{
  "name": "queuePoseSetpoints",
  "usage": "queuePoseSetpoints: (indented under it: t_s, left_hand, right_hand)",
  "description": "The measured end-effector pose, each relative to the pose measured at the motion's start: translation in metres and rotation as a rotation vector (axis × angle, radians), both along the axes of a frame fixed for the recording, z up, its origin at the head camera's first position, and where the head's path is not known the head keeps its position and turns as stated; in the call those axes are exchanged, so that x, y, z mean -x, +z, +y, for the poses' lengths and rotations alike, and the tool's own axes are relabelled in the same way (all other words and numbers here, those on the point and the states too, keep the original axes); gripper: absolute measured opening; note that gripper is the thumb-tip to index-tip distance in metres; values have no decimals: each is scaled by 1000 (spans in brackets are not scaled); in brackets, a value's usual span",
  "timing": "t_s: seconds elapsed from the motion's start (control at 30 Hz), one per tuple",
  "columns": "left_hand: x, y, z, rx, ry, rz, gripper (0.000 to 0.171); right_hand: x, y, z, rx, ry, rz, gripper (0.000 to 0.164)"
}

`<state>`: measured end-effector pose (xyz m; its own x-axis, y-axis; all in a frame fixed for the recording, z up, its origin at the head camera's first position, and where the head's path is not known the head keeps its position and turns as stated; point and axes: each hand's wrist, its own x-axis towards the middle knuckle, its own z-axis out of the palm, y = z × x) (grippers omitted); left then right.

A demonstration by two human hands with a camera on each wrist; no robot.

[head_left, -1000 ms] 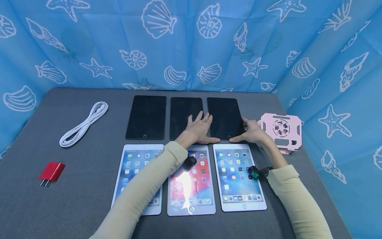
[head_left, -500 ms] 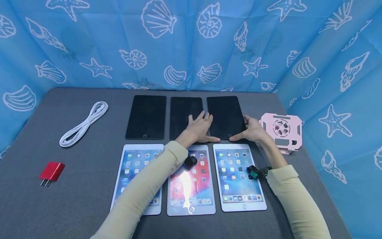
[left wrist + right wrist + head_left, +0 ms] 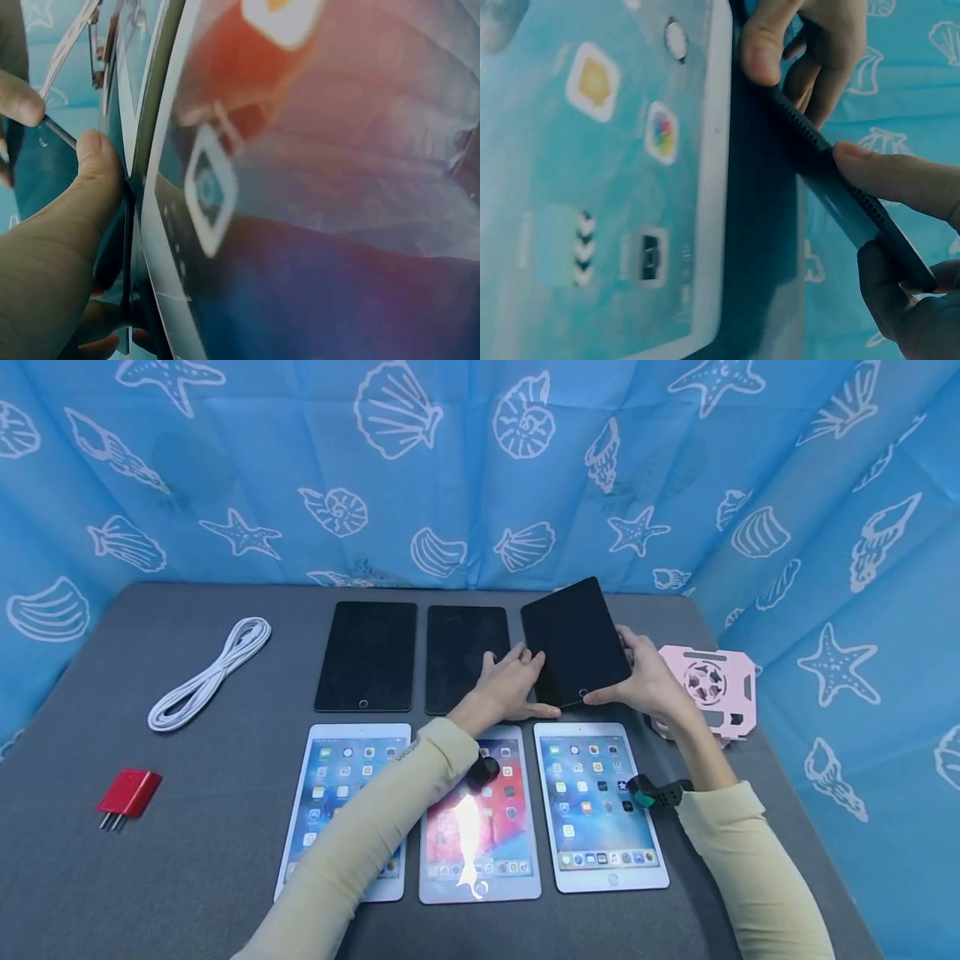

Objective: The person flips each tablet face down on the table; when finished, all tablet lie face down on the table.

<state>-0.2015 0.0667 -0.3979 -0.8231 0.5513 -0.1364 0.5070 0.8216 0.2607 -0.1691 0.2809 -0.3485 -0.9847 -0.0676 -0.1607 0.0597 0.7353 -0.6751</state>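
My right hand (image 3: 648, 681) grips the right-hand black tablet (image 3: 573, 643) of the back row, thumb at the lower front edge and fingers round the right side. That tablet is tilted, its right side raised off the table. My left hand (image 3: 506, 689) lies at its lower left corner. The left thumb (image 3: 763, 56) touches the bottom edge, and the spread fingers reach to its left side, over part of the middle black tablet (image 3: 465, 647). In the right wrist view the raised tablet (image 3: 829, 187) shows edge-on, its speaker holes along the rim.
Another black tablet (image 3: 365, 656) lies at the back left. Three lit white-framed tablets form the front row; one (image 3: 600, 802) is under my right wrist. A pink stand (image 3: 708, 689) is at the right, a white cable (image 3: 210, 677) and red charger (image 3: 130, 793) at the left.
The right-hand black tablet has tilted up on its right side, lifted by my right hand. My left hand has shifted slightly right, toward that tablet's lower left corner.
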Motion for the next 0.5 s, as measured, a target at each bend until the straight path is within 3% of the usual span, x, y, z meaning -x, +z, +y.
queuePoseSetpoints:
  t_s: [0.3, 0.5]
  left_hand:
    - [-5, 0, 5, -87, -41, -26, 98]
    - [-5, -1, 6, -120, -65, -62, 98]
  right_hand:
    - [-13, 21, -17, -38, 49, 106, 118]
    - [-18, 24, -23, -32, 103, 138, 118]
